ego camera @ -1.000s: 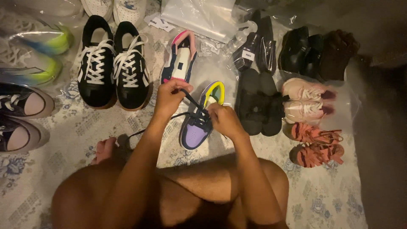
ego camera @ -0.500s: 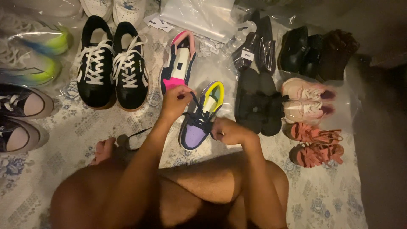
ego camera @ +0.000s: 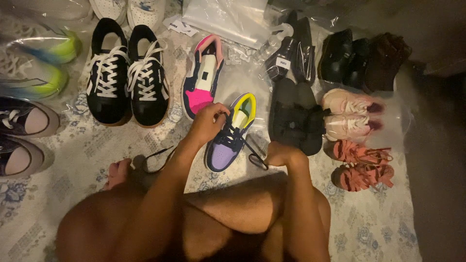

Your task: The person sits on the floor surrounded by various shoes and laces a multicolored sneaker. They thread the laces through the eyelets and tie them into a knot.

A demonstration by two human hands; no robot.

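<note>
Purple, black and yellow, the low-top sneaker [ego camera: 232, 136] lay on the pale patterned floor cloth [ego camera: 73, 160], toe pointing to 7 o'clock. At its 9 o'clock side the left hand [ego camera: 208, 123] rested on the tongue area, fingers pinched on the dark shoelace [ego camera: 242, 140]. At 4 o'clock the right hand [ego camera: 280, 154] was closed on the lace's looped free end (lace drawn taut between both hands). A pink, black and white matching sneaker [ego camera: 204, 77] lay at 11 o'clock, just beside.

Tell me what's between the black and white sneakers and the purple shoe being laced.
In the head view, a pink, white and navy sneaker lies between the black-and-white pair and the purple shoe.
</note>
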